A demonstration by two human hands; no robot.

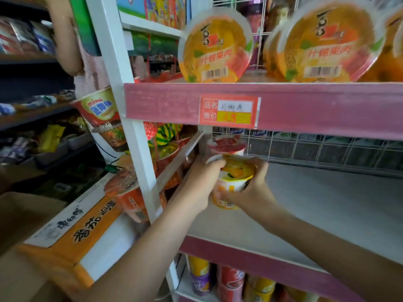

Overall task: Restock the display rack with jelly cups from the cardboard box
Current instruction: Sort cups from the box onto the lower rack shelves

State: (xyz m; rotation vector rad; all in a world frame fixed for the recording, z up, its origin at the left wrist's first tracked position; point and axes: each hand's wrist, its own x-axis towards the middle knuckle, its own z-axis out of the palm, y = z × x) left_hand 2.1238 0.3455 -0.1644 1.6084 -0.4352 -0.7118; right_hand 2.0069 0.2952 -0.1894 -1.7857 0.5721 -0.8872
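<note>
Both my hands hold one yellow jelly cup (pixel 234 182) over the left end of the rack's middle shelf (pixel 316 205). My left hand (pixel 200 184) grips its rim and left side. My right hand (pixel 250 190) curls round its right side and base. A red-lidded jelly cup (pixel 226 146) stands just behind, in the shelf's back left corner. On the shelf above, orange-lidded jelly cups (pixel 216 46) (pixel 327 38) stand on edge with lids facing out. The cardboard box (pixel 19 214) shows at the lower left.
A white upright post (pixel 139 149) bounds the rack on the left, with noodle cups (pixel 102 112) beside it. An orange and white carton (pixel 87 236) lies below them. A wire grid (pixel 327 149) backs the middle shelf. More cups (pixel 231 284) stand on the bottom shelf.
</note>
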